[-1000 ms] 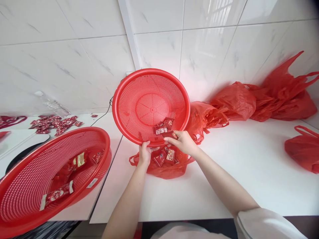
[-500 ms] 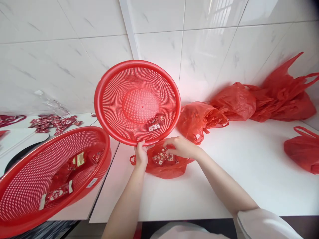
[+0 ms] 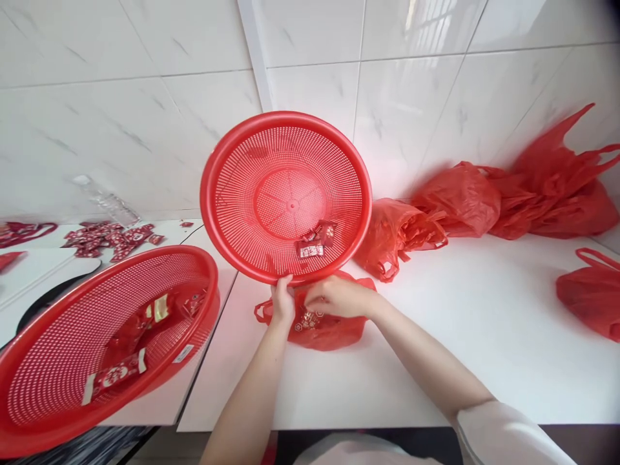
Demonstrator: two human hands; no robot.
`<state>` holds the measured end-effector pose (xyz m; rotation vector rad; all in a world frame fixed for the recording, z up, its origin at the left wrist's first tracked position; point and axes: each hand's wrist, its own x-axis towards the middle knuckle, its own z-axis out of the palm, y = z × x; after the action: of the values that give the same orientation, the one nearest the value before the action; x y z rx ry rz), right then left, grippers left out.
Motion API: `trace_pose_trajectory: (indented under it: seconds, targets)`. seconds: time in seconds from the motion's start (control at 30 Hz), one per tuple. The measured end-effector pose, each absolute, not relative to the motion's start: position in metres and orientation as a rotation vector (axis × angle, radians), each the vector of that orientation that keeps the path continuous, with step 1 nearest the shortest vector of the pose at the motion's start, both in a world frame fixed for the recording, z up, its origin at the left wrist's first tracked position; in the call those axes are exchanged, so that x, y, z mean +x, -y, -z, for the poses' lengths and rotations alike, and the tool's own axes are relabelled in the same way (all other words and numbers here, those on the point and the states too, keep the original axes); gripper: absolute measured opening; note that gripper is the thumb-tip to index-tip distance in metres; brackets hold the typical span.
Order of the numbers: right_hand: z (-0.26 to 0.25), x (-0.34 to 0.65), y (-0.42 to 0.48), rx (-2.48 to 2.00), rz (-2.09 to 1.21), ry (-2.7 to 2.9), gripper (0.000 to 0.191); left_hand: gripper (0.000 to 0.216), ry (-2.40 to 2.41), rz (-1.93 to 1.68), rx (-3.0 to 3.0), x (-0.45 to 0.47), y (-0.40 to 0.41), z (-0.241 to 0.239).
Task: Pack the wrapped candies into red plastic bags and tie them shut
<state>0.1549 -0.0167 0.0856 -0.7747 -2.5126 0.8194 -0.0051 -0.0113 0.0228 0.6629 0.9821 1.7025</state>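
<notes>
My left hand (image 3: 283,300) grips the near rim of a round red mesh basket (image 3: 237,155), thumb over the edge. The basket is tilted toward me, and a few small red packets (image 3: 310,248) lie low inside it. Just below it, a red plastic bag (image 3: 334,337) lies on the table, its mouth open. In that mouth my right hand (image 3: 339,297) bends its fingers down over red packets with pale printing (image 3: 309,321). Its fingers are curled together, and what they hold, if anything, is hidden.
A second red basket (image 3: 53,336) with red packets inside stands at the left. Behind it are a pile of small red packets (image 3: 92,239) and a clear plastic bottle (image 3: 109,200). Several red bags (image 3: 465,197) line the tiled wall, and another bag (image 3: 593,290) sits far right.
The tilted basket and my left hand have shifted slightly right in view. My right hand has moved left and lower over the bag's packets, with its fingers more curled.
</notes>
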Motion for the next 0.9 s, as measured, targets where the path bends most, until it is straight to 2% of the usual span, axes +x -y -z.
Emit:
trace_pose_trajectory:
  seconds: [0.07, 0.17, 0.27, 0.4, 0.53, 0.7, 0.9]
  targets:
    - [-0.093, 0.154, 0.010, -0.871, -0.573, 2.387, 0.021, 0.019, -0.968, -1.658, 0.659, -0.002, 0.013, -0.023]
    - [-0.088, 0.149, -0.002, -1.175, -0.182, 2.270, 0.046, 0.024, -0.936, -1.544, 0.680, 0.000, 0.015, -0.021]
    - [-0.075, 0.147, -0.006, -1.255, -0.106, 2.410, 0.060, 0.025, -0.908, -1.506, 0.669, -0.001, 0.014, -0.019]
    - [-0.076, 0.155, -0.003, -0.998, -0.418, 2.548, 0.046, 0.026, -0.915, -1.531, 0.643, -0.004, 0.012, -0.021]
    - [-0.098, 0.173, 0.001, -0.932, -0.709, 2.347, 0.039, 0.027, -0.966, -1.528, 0.615, -0.006, 0.011, -0.026]
    - [-0.114, 0.188, 0.003, -0.920, -0.811, 2.322, 0.043, 0.023, -0.984, -1.548, 0.562, -0.008, 0.009, -0.026]
    - [-0.112, 0.189, 0.003, -0.899, -0.877, 2.362, 0.025, 0.026, -0.967, -1.554, 0.564, -0.008, 0.009, -0.022]
